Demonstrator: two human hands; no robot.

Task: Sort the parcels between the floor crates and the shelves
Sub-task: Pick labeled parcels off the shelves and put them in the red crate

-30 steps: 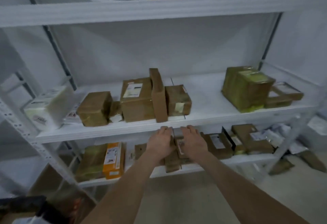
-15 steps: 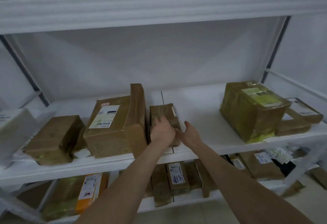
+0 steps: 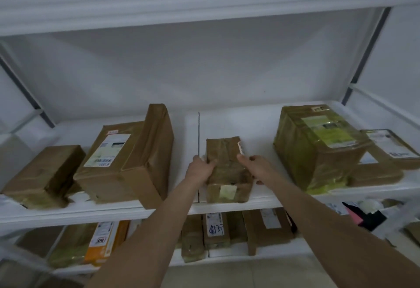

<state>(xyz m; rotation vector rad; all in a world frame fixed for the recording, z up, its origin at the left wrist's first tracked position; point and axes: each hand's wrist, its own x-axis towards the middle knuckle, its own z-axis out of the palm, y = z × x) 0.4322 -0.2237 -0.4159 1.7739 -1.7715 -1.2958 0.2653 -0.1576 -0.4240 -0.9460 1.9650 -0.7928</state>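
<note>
Small parcel gripped at middle shelf front edge, fingers of left hand and right hand clamped on sides. Other parcels shelved; crates unseen, remainder seemingly unfinished.

Brown parcel, white shelf

Our left hand and right hand are bare, and behind each hand our arm is bare too
</note>
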